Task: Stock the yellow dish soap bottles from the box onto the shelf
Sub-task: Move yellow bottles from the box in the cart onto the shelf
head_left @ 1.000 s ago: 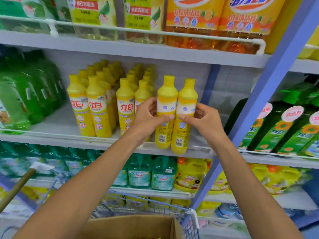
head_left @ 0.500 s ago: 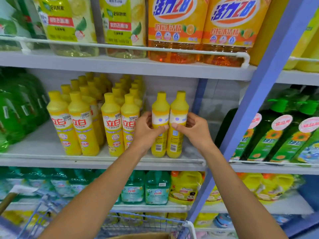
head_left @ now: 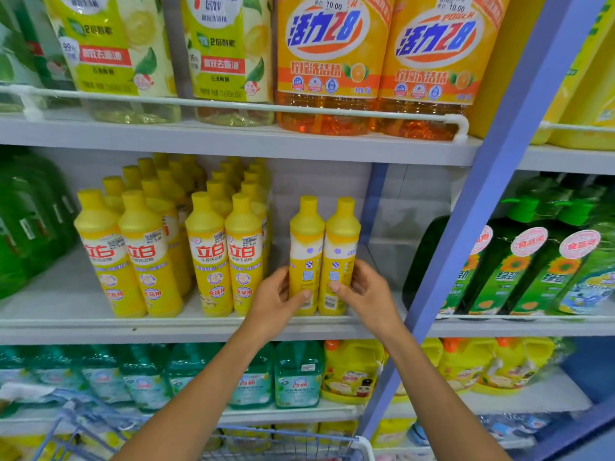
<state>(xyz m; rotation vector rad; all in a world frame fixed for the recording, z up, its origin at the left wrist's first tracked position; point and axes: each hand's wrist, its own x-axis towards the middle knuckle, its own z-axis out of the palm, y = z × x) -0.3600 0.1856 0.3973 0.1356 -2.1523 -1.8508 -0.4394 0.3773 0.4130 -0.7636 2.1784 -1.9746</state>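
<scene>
Held bottles: the left bottle [head_left: 304, 247] and the right bottle [head_left: 339, 251], both yellow dish soap, stand upright and touching just left of the blue upright [head_left: 492, 201]. Their barcode sides face the camera.
Where they sit: their bases are at the front edge of the middle shelf [head_left: 166, 327].
Left hand [head_left: 273, 304]: grasps the left bottle low down, thumb across its front, fingers curled behind.
Right hand [head_left: 369, 294]: grasps the right bottle the same way, on the side nearer the upright.
Stocked yellow bottles [head_left: 159, 247]: rows further left of the upright, logos forward. The nearest is just beside the left hand.
Green bottles [head_left: 26, 227]: at the far left end of the same shelf.
Green pump bottles [head_left: 532, 267]: right of the upright, at the same level.
Orange bottles [head_left: 376, 61]: above, left of the upright, behind a white rail [head_left: 233, 106].
Teal bottles [head_left: 296, 374]: one shelf below, left of the upright.
Cart [head_left: 283, 440]: its wire edge is lowest, left of the upright's foot.
</scene>
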